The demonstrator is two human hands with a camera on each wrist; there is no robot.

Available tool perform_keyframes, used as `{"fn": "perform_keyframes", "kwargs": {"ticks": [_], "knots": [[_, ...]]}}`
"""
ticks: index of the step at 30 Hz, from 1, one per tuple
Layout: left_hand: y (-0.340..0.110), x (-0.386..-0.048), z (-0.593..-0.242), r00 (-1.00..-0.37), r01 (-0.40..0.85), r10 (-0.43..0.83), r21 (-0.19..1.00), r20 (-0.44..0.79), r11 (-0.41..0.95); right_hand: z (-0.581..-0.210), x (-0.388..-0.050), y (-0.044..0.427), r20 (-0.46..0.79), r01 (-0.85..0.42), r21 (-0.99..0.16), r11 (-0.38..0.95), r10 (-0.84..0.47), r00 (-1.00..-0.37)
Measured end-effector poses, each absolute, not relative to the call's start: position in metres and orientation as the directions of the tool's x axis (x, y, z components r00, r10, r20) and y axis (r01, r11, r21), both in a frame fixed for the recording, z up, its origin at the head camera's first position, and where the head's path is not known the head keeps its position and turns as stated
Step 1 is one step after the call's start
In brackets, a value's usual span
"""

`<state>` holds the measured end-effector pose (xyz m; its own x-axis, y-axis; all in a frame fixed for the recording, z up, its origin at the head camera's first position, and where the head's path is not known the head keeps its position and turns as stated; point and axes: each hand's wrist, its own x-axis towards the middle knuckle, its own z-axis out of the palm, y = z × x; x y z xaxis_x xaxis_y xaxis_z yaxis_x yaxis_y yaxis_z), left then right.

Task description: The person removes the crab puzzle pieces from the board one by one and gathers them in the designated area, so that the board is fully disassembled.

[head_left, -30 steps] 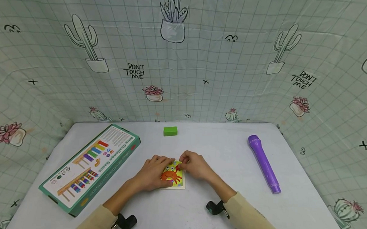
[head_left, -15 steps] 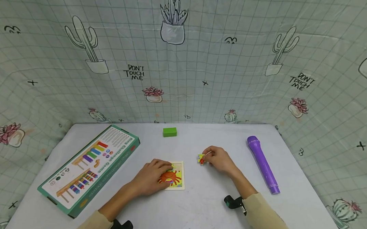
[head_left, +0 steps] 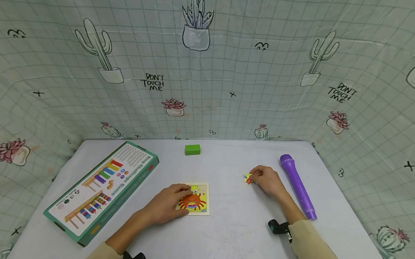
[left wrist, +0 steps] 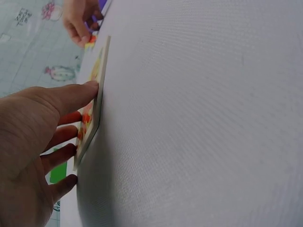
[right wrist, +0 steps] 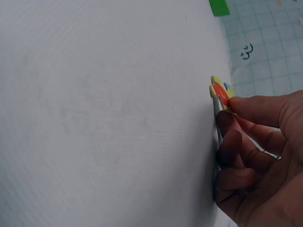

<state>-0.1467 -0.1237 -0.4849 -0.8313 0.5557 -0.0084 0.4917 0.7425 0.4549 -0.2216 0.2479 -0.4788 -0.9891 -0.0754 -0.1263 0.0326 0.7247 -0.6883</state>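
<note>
A square puzzle board [head_left: 209,199] with a red crab picture on yellow lies at the table's middle; its upper right corner shows bare board. My left hand [head_left: 164,205] rests over its left part, the thumb at the near edge and loosely extended fingers on the picture; the left wrist view shows the thumb tip [left wrist: 92,86] touching the board [left wrist: 102,78]. To the right, my right hand [head_left: 268,182] pinches a small yellow and red puzzle piece [head_left: 248,179] between thumb and index finger, low over the table; the right wrist view shows the piece [right wrist: 220,91] at the fingertips.
A long green-edged game box [head_left: 100,190] lies slanted at the left. The green block [head_left: 192,149] sits near the back edge. A purple microphone-shaped object [head_left: 299,187] lies just beyond my right hand. A patterned cloth [head_left: 210,68] hangs behind the table [head_left: 220,242].
My right hand has pulled the piece from the board's upper right corner and carried it rightward. My left hand has slid slightly left, uncovering more of the picture.
</note>
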Motion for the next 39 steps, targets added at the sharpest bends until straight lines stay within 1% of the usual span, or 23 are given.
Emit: {"fn": "perform_keyframes", "kwargs": {"ticks": [12, 23, 39], "knots": [[-0.1245, -0.1444, -0.4830, -0.835, 0.487, 0.550, 0.483, 0.015, 0.727, -0.4845, -0.2262, 0.2554, -0.097, 0.002, -0.655, 0.755, -0.081, -0.992], [-0.1250, -0.1453, -0.4867, -0.844, 0.492, 0.536, 0.446, 0.034, 0.748, -0.4850, -0.2279, 0.2521, -0.090, -0.006, -0.596, 0.803, -0.074, -0.993], [-0.1239, -0.1458, -0.4864, -0.848, 0.491, 0.529, 0.442, 0.042, 0.751, -0.4855, -0.2271, 0.2505, -0.070, -0.021, -0.587, 0.809, -0.077, -0.995]]}}
